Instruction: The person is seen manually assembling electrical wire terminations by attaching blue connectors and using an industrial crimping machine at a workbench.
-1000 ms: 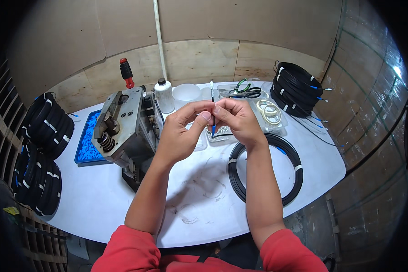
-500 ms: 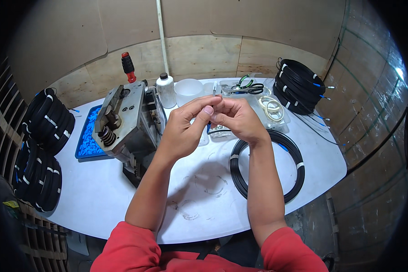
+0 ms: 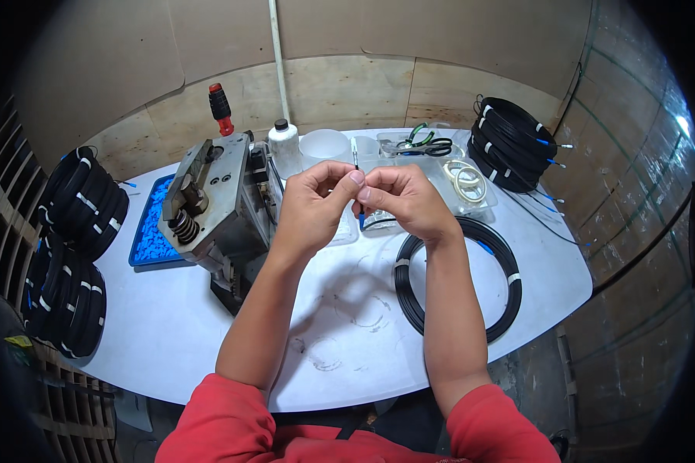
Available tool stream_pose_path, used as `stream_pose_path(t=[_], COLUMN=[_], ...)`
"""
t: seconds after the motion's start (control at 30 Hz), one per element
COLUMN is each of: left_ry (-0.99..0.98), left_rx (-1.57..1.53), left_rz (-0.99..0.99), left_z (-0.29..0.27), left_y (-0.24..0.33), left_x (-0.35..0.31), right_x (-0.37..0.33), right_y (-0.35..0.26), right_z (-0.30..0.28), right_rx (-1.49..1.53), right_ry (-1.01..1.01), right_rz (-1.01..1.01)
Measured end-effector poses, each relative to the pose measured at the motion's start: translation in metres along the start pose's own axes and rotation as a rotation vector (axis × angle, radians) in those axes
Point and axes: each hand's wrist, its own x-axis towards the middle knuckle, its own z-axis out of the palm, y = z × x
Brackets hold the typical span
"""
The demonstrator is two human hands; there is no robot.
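Note:
Over the middle of the table, my left hand (image 3: 318,207) and my right hand (image 3: 411,202) meet fingertip to fingertip. Both are closed in a pinch on a thin black cable end with a slim pale-tipped connector (image 3: 355,154) standing upright above the fingers. Below the fingers shows a small blue sleeve (image 3: 361,221), and a black strand runs off to the right behind my right hand. The exact spot where the fingertips grip is hidden. Under my right forearm lies a coil of black cable (image 3: 513,297) bound with white ties.
To the left stands a metal press (image 3: 222,189), beside a blue tray (image 3: 135,258) of small blue parts. Cable coils are stacked at the left (image 3: 73,297) and back right (image 3: 510,147). A bottle (image 3: 284,150), a bowl (image 3: 324,145) and scissors (image 3: 432,148) sit at the back.
The fingers of both hands have shifted and drawn together lower on the cable end. More of the connector and the black piece under it now shows above them.

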Motion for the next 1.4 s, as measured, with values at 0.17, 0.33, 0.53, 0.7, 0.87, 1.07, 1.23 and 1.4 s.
stream_pose_path(t=[0.17,0.33,0.53,0.7,0.87,1.07,1.23,1.4], left_ry=[0.092,0.122,0.148,0.134,0.088,0.062,0.058,0.059], left_rx=[-0.004,0.019,0.04,0.031,0.026,0.023,0.074,0.107], left_rz=[0.086,0.112,0.114,0.072,0.072,0.065,0.084,0.077], left_z=[0.0,-0.004,-0.003,-0.005,-0.006,-0.003,-0.006,-0.007], left_y=[0.002,-0.002,-0.002,-0.003,0.001,-0.002,-0.002,-0.002], left_x=[-0.001,0.002,0.002,0.004,0.002,0.002,0.002,0.002], right_x=[0.003,0.004,0.003,0.002,0.002,0.003,0.002,0.002], right_y=[0.01,0.012,0.014,0.009,0.01,0.011,0.008,0.01], right_z=[0.003,0.006,0.003,0.005,0.005,0.0,0.001,0.0], right_rx=[0.006,-0.002,-0.083,-0.053,-0.021,0.034,0.052,0.061], right_ry=[-0.034,-0.011,-0.009,-0.026,-0.039,-0.041,-0.049,-0.055], right_rz=[0.018,0.04,0.06,0.031,0.037,0.028,0.053,0.072])
